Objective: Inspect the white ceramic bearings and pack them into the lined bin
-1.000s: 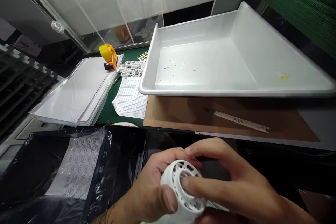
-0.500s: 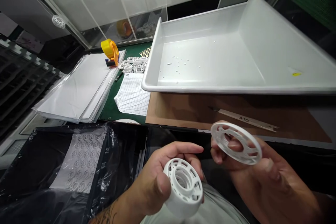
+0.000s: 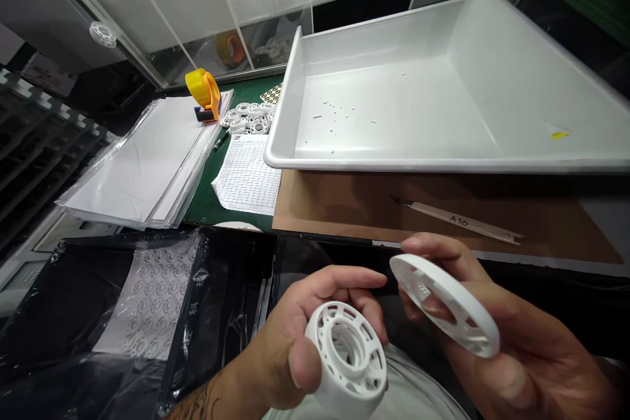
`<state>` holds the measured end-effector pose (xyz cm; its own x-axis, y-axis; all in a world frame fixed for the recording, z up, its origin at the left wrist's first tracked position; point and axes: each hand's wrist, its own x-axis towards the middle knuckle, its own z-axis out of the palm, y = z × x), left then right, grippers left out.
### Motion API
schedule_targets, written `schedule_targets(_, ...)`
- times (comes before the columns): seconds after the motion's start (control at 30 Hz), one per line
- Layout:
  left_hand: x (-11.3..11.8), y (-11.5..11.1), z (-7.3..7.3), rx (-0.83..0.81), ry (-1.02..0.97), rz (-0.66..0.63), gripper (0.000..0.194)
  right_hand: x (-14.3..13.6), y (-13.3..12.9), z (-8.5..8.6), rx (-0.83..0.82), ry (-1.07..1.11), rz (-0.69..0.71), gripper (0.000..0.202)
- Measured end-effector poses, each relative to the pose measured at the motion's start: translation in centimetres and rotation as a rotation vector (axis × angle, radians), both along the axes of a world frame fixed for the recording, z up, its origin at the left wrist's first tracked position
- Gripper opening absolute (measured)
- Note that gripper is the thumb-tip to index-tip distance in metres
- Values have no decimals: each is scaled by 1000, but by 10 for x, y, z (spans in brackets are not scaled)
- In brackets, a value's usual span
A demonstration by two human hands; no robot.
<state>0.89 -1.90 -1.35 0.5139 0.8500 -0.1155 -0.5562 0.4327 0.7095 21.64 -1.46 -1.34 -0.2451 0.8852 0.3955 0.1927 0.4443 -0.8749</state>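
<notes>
Low in the middle of the head view, my left hand [image 3: 290, 335] is wrapped round a stack of white plastic rings [image 3: 348, 357]. The top ring has a round centre hole and slots around its rim. To the right, my right hand [image 3: 506, 315] grips one white slotted plastic ring [image 3: 447, 305] by its edge, between thumb and fingers. That ring is tilted, with its outer edge turned toward me. A gap separates it from the stack.
A large white tray [image 3: 384, 163] holds small white scraps. Before it, a craft knife marked A16 [image 3: 462, 220] lies on brown board [image 3: 335, 203]. At left are a tape dispenser [image 3: 209, 95], sheets [image 3: 132, 157], more white rings [image 3: 246, 118], a printed form [image 3: 249, 174] and a plastic-lined box [image 3: 180, 321].
My right hand has tilted its ring to a steeper angle and moved it slightly down. The stack in my left hand has shifted a little to the right.
</notes>
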Motion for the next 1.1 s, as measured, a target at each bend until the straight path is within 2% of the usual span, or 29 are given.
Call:
schedule_targets(0.1,1,-1,1,-26,-25,31,92,-3,1,6,-64,151,55,31)
schedule_targets(0.27,-4,0,3,-116,-64,25,89,-8,1,15,1,5,132,25)
schedule_targets(0.4,-10,5,2,-179,24,0,89,-14,8,14,28,-120,280,14)
schedule_targets(0.57,-12,4,-1,-92,168,22,86,-20,15,7,-79,-40,303,23)
schedule_targets(0.73,-11,-1,2,-30,221,35,85,-20,17,9,-211,38,335,32)
schedule_targets(0.9,-7,4,4,-21,278,72,80,-18,13,3,-302,167,296,36)
schedule_targets(1.1,-4,7,-2,-4,252,118,79,-11,8,-11,-552,714,8,29)
